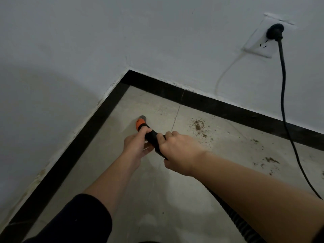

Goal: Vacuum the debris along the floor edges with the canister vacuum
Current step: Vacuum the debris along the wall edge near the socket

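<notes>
Both hands hold a black vacuum hose handle (152,135) with an orange collar (139,125) and a grey nozzle tip pointing down at the tiled floor near the room corner. My left hand (135,145) grips the handle just behind the orange collar. Further back on the black tube, my right hand (178,151) is curled round it. A ribbed black hose (226,216) runs from under my right forearm toward the lower right. Brown debris (199,126) lies scattered on the tile to the right of the nozzle, and another patch of debris (270,160) lies further right.
A black baseboard (192,97) lines both walls and meets in a corner. A black plug (275,32) sits in a white wall socket (259,48), and its black cord (284,102) hangs down across the floor at right. A thin white wire (224,74) loops below the socket.
</notes>
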The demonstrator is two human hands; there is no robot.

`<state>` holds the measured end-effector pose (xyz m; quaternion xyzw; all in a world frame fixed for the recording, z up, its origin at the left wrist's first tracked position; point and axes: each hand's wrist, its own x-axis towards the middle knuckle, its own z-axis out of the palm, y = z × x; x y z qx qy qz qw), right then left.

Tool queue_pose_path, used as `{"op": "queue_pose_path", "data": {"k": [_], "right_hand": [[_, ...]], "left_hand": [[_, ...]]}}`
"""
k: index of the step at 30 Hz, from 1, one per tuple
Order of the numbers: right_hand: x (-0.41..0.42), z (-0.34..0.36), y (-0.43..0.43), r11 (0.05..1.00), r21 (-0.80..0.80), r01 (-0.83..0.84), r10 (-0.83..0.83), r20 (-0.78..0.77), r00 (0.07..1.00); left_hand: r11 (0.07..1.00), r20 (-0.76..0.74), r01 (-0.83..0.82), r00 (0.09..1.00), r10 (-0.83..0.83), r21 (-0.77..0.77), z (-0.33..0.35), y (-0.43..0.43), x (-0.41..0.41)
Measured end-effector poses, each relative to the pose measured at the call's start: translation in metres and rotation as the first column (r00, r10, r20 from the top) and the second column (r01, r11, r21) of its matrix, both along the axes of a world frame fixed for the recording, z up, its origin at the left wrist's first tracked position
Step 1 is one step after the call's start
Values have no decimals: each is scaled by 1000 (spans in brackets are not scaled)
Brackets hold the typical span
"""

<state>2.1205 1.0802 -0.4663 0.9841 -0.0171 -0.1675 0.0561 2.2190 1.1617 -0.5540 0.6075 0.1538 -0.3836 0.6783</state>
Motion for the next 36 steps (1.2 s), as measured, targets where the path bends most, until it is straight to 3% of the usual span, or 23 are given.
{"op": "queue_pose_path", "data": {"k": [10, 36], "right_hand": [[-14, 5, 12, 998, -15, -68, 68, -13, 998], [-60, 6, -31, 997, -21, 76, -77, -74, 994]], "left_hand": [[999, 9, -35, 999, 35, 15, -2, 14, -17], [994, -23, 108, 994, -108, -3, 2, -42, -56]]}}
